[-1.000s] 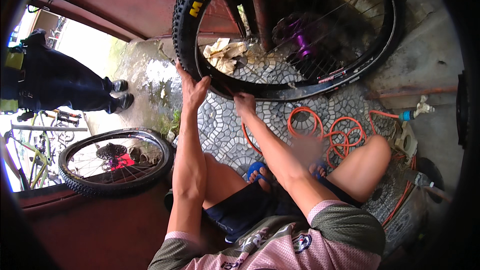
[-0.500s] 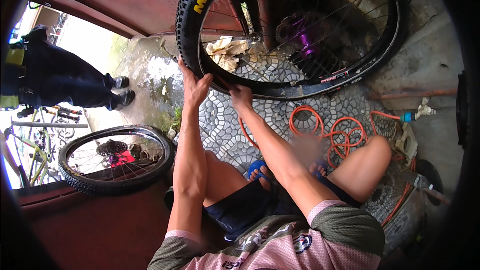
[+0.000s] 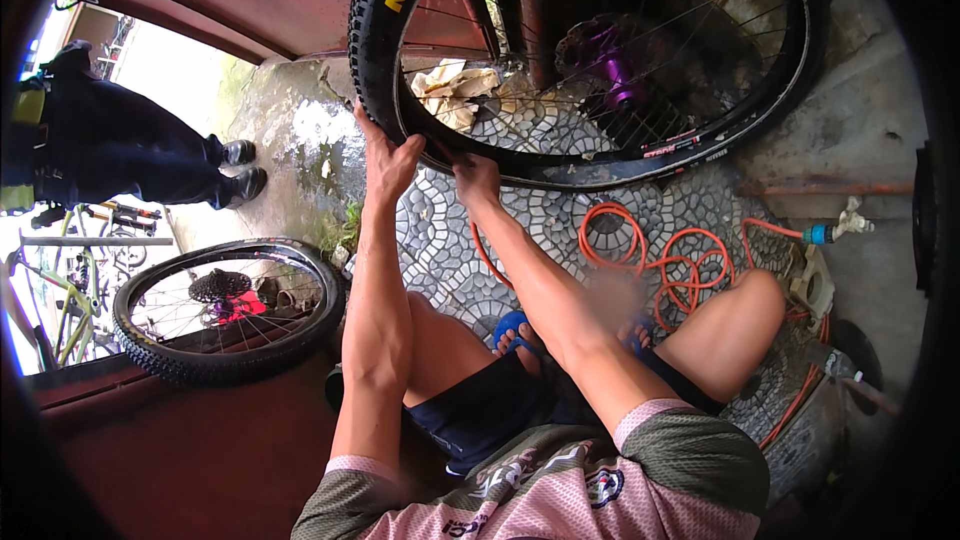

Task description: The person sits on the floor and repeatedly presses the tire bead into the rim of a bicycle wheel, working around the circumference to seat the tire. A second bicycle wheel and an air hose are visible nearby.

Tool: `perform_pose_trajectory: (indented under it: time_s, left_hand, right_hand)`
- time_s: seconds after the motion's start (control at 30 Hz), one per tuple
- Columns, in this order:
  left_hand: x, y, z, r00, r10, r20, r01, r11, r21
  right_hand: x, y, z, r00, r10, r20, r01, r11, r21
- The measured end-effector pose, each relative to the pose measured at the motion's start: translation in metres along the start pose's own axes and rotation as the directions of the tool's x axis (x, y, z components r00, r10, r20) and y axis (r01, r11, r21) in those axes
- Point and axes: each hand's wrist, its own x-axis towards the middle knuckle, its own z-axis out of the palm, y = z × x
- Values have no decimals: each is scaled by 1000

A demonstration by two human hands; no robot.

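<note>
A large bicycle wheel (image 3: 650, 172) with a black knobbly tyre (image 3: 372, 60), yellow lettering and a purple hub (image 3: 616, 80) stands tilted in front of me, its top cut off by the frame. My left hand (image 3: 390, 165) is closed round the tyre at its lower left, thumb on the near sidewall. Beside it, my right hand (image 3: 476, 183) is closed at the wheel's lower edge, against tyre and rim. A thin dark reddish strip shows between the two hands; whether it is a tool or part of the wheel, I cannot tell. The right fingertips are mostly hidden.
Another bicycle wheel (image 3: 318, 325) with a cassette leans at left. An orange hose (image 3: 690, 285) coils over the pebble-mosaic floor (image 3: 440, 230), joined to a tap (image 3: 850, 223) at right. A person in dark trousers (image 3: 130, 145) stands at far left near bicycles. Cardboard scraps (image 3: 455, 95) lie behind the wheel.
The wheel has shifted slightly, its lower edge now a little higher. My right hand has moved slightly up and left with it; the left hand stays on the tyre.
</note>
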Motion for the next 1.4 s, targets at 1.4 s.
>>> perform_pose_trajectory:
  time_s: [1.4]
  left_hand:
    - [9,-22,-3,997,-73,14,74,995,-62]
  right_hand:
    - [-9,-67,26,962,-3,273,-224,564,795]
